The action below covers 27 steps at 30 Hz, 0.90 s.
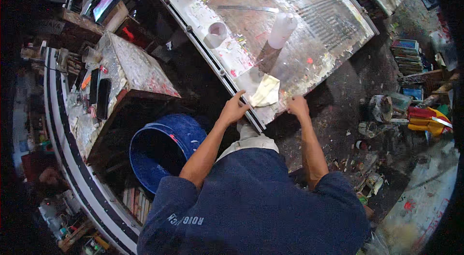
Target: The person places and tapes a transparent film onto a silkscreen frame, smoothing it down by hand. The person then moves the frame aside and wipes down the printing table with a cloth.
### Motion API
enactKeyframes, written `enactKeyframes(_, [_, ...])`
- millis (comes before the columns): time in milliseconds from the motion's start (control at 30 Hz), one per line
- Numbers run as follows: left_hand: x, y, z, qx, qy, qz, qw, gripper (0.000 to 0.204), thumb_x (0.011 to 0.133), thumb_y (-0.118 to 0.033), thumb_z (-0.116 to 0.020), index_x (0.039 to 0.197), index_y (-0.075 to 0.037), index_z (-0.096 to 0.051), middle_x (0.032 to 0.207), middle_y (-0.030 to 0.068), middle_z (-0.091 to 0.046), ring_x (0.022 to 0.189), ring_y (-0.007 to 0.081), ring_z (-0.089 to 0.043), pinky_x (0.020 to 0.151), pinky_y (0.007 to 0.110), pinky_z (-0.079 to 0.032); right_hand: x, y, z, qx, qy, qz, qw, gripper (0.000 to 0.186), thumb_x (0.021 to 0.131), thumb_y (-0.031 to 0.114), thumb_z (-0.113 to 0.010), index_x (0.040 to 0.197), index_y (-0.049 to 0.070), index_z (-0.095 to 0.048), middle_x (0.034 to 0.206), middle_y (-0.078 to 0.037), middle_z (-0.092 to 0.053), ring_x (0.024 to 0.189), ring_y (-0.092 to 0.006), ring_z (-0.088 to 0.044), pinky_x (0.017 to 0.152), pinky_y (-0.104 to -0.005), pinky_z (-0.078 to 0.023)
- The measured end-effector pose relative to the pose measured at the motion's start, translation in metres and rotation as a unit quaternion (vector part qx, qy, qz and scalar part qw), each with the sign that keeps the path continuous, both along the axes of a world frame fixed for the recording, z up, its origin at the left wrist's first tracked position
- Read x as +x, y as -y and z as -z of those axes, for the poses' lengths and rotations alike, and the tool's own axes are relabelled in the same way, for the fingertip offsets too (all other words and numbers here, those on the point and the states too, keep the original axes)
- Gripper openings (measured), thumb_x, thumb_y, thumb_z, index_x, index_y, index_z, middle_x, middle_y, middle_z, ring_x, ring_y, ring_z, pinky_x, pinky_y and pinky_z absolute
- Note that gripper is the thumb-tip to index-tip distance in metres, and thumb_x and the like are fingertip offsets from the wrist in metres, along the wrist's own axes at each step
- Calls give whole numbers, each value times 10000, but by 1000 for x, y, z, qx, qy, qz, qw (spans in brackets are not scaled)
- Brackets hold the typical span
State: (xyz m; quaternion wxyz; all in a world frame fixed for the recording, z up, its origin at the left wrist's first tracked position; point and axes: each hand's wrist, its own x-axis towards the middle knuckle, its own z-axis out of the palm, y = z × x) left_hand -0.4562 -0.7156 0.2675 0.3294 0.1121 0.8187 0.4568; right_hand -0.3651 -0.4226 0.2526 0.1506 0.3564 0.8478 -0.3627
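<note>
A long paint-spattered table (pixel 328 18) stretches away in front of me. At its near end lies a crumpled cream cloth (pixel 266 92), between my two hands. My left hand (pixel 233 109) is at the table's left rail, left of the cloth, with thumb and forefinger apart and nothing visible in it. My right hand (pixel 297 106) is closed at the near right corner, just right of the cloth. Its curled fingers hide whatever they may hold. Beyond the cloth stands a translucent white bottle (pixel 283 30). A whitish cup (pixel 216 34) sits near the left rail.
A thin metal strip (pixel 249 8) lies across the table behind the bottle. On my left are a blue drum (pixel 162 146) and a stained bench (pixel 140 69) holding tools. Stacked frames (pixel 405 54), jars (pixel 382 108) and a red-yellow cloth (pixel 427 120) clutter the right side.
</note>
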Motion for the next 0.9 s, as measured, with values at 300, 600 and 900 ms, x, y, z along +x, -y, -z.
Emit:
enactKeyframes(300, [-76,3,-10,-48,-112,-88,989,244,909,-162,-648,1094,-4,-671,891,168,-713,796,253,-707,740,364,-548,-60,79,5,193,-144,-189,952,672,806,278,-757,1397,91,-496,1186,-230,-536,1161,-408,-513,943,-512,-444])
enactKeyframes(600, [-101,-83,24,-215,-316,69,922,269,849,-169,-684,1066,-25,-617,982,232,-653,983,384,-643,875,485,-505,-25,33,-1,22,-41,-247,968,170,840,151,-650,982,112,-735,1025,-179,-670,941,-398,-668,780,-483,-519])
enactKeyframes(900, [-123,-21,-104,-7,-136,87,987,227,918,-166,-592,1089,-17,-610,849,205,-702,795,336,-704,739,436,-528,-16,-55,-73,104,-25,-86,991,247,842,82,-645,1076,72,-724,1079,-229,-660,1027,-405,-646,869,-464,-508])
